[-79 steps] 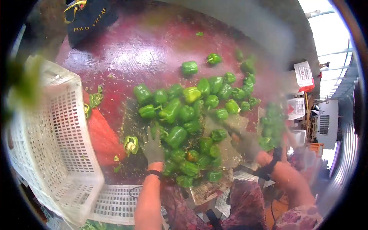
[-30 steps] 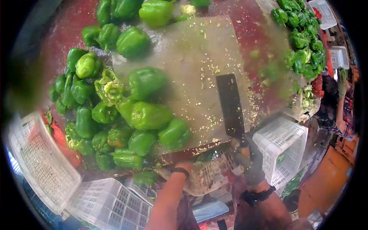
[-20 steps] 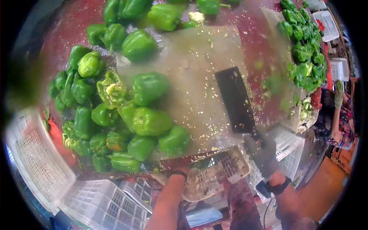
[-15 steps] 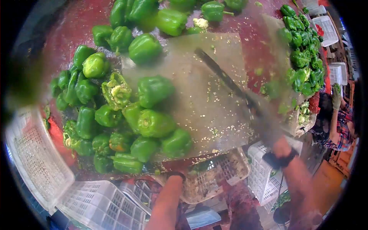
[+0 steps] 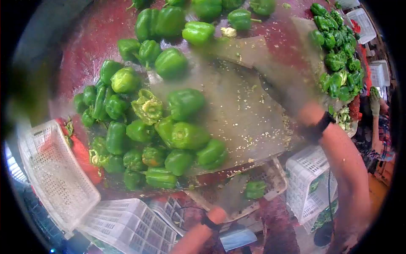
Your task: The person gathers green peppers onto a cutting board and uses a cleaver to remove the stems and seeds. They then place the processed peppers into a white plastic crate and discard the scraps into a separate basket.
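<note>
My right hand (image 5: 287, 91), in a greyish glove and smeared, grips a knife (image 5: 234, 63) with a long dark blade. The blade lies across the upper part of a seed-strewn cutting board (image 5: 237, 122). Lower down, my left hand (image 5: 232, 192) is a gloved blur below the table's front edge, above a dirty basket (image 5: 279, 178). A green bell pepper (image 5: 255, 189) shows right at its fingertips; whether the fingers hold it I cannot tell. Whole green peppers (image 5: 186, 135) crowd the board's left side, among them a torn-open one (image 5: 147, 106).
More peppers (image 5: 171, 21) lie at the back of the red table (image 5: 80, 46), with another pile (image 5: 338, 46) at far right. White crates (image 5: 59, 161) stand at front left, another crate (image 5: 306, 165) at front right. A co-worker's gloved hand (image 5: 374, 99) appears at the right edge.
The view has shifted, moving the peppers and board rightward and down. My left hand has moved right over the basket, where the pepper now shows clearly. The knife has swung flatter, toward the board's back.
</note>
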A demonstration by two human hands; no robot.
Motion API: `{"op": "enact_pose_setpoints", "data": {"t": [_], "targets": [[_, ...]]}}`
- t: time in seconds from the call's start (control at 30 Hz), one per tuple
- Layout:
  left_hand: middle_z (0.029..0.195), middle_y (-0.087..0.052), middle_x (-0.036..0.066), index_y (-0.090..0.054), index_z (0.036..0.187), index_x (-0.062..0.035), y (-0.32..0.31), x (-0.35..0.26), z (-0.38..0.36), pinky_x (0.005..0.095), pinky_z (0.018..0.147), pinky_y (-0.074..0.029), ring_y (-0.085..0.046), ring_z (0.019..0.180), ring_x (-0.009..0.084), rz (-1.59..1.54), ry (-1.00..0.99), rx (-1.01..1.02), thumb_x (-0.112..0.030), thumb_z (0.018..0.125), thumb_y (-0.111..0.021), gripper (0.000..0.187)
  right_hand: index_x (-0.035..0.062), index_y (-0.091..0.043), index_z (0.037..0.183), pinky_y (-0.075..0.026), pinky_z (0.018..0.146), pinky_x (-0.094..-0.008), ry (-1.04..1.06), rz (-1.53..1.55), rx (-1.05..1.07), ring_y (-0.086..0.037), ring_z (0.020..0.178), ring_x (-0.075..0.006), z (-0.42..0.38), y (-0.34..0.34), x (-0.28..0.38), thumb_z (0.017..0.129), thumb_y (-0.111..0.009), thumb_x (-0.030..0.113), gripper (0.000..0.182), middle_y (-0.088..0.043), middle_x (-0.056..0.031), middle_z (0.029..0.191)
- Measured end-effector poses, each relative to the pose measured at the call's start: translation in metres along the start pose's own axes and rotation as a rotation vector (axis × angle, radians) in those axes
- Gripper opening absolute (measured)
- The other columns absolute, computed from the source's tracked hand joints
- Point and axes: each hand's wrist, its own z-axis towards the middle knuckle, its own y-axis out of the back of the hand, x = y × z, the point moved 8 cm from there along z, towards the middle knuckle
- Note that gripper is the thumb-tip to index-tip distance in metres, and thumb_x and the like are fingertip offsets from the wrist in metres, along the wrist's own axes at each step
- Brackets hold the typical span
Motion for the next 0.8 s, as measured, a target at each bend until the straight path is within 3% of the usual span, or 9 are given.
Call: {"op": "enact_pose_setpoints", "data": {"t": [0.1, 0.23, 0.3, 0.37, 0.5, 0.63, 0.67, 0.73, 0.8], "targets": [[0.122, -0.059, 0.021, -0.051, 0.127, -0.0020, 0.034, -0.020, 0.011, 0.0447, 0.092, -0.052, -0.061, 0.111, 0.0367, -0.060, -0.006, -0.150, -0.029, 0.067, -0.086, 0.074, 0.0122, -0.062, 0.113, -0.054, 0.072, -0.0448, 0.068, 0.065, -0.037, -0.068, 0.089, -0.0343, -0.002, -0.024, -0.008, 0.085, -0.060, 0.013, 0.028, -0.066, -0.0159, 0.098], [0.115, -0.062, 0.021, -0.049, 0.131, 0.0021, 0.088, -0.018, 0.019, 0.0426, 0.096, -0.050, -0.061, 0.108, 0.0342, -0.086, 0.065, -0.501, -0.023, 0.064, -0.089, 0.081, 0.0139, -0.061, 0.122, -0.053, 0.073, -0.0463, -0.207, 0.358, 0.314, -0.067, 0.088, -0.0355, -0.027, -0.043, -0.005, 0.083, -0.062, 0.014, 0.039, -0.066, -0.0147, 0.093], [0.119, -0.061, 0.021, -0.048, 0.132, 0.0028, 0.109, -0.033, 0.015, 0.0422, 0.096, -0.050, -0.061, 0.110, 0.0341, -0.030, 0.091, -0.603, -0.024, 0.064, -0.089, 0.083, 0.0150, -0.060, 0.125, -0.053, 0.072, -0.0463, -0.154, 0.354, 0.406, -0.067, 0.085, -0.0357, -0.034, -0.042, 0.002, 0.081, -0.064, 0.015, 0.043, -0.065, -0.0136, 0.091], [0.122, -0.060, 0.021, -0.047, 0.133, 0.0034, 0.120, -0.038, 0.011, 0.0424, 0.097, -0.049, -0.060, 0.110, 0.0333, -0.079, 0.066, -0.678, -0.023, 0.065, -0.089, 0.085, 0.0161, -0.058, 0.126, -0.053, 0.070, -0.0458, 0.133, 0.185, 0.339, -0.066, 0.080, -0.0352, -0.050, -0.037, 0.004, 0.080, -0.065, 0.015, 0.047, -0.064, -0.0125, 0.089], [0.120, -0.060, 0.019, -0.049, 0.132, 0.0035, 0.118, -0.028, 0.005, 0.0406, 0.095, -0.050, -0.061, 0.108, 0.0310, -0.087, 0.088, -0.754, -0.021, 0.065, -0.090, 0.082, 0.0181, -0.055, 0.129, -0.053, 0.064, -0.0446, 0.139, -0.021, 0.378, -0.065, 0.079, -0.0337, -0.039, -0.034, -0.007, 0.077, -0.065, 0.012, 0.053, -0.063, -0.0117, 0.089], [0.120, -0.060, 0.019, -0.052, 0.130, 0.0037, 0.112, -0.020, -0.001, 0.0390, 0.093, -0.051, -0.061, 0.107, 0.0297, -0.032, 0.099, -0.855, -0.021, 0.065, -0.090, 0.080, 0.0201, -0.057, 0.126, -0.054, 0.067, -0.0431, 0.118, 0.156, 0.031, -0.066, 0.082, -0.0361, -0.010, -0.037, -0.016, 0.078, -0.066, 0.015, 0.048, -0.064, -0.0127, 0.092], [0.120, -0.060, 0.017, -0.050, 0.131, 0.0037, 0.110, -0.021, -0.002, 0.0385, 0.093, -0.051, -0.061, 0.106, 0.0289, -0.001, 0.069, -0.858, -0.019, 0.064, -0.091, 0.081, 0.0181, -0.056, 0.126, -0.054, 0.070, -0.0447, 0.217, 0.091, 0.049, -0.065, 0.084, -0.0374, -0.011, -0.030, -0.012, 0.079, -0.066, 0.017, 0.048, -0.064, -0.0150, 0.094], [0.121, -0.058, 0.017, -0.049, 0.132, 0.0035, 0.101, -0.013, -0.009, 0.0380, 0.095, -0.050, -0.060, 0.108, 0.0278, -0.090, 0.084, -0.893, -0.016, 0.064, -0.091, 0.083, 0.0141, -0.056, 0.126, -0.053, 0.070, -0.0455, -0.105, 0.219, 0.489, -0.065, 0.085, -0.0372, -0.012, -0.058, -0.022, 0.080, -0.065, 0.017, 0.047, -0.063, -0.0168, 0.095], [0.122, -0.057, 0.016, -0.048, 0.134, 0.0034, 0.099, -0.015, -0.010, 0.0373, 0.096, -0.049, -0.058, 0.110, 0.0267, -0.174, 0.109, -0.894, -0.013, 0.063, -0.090, 0.084, 0.0109, -0.056, 0.125, -0.053, 0.071, -0.0462, -0.105, 0.216, 0.670, -0.065, 0.086, -0.0370, -0.031, -0.063, -0.021, 0.083, -0.063, 0.019, 0.044, -0.063, -0.0179, 0.096]]}}
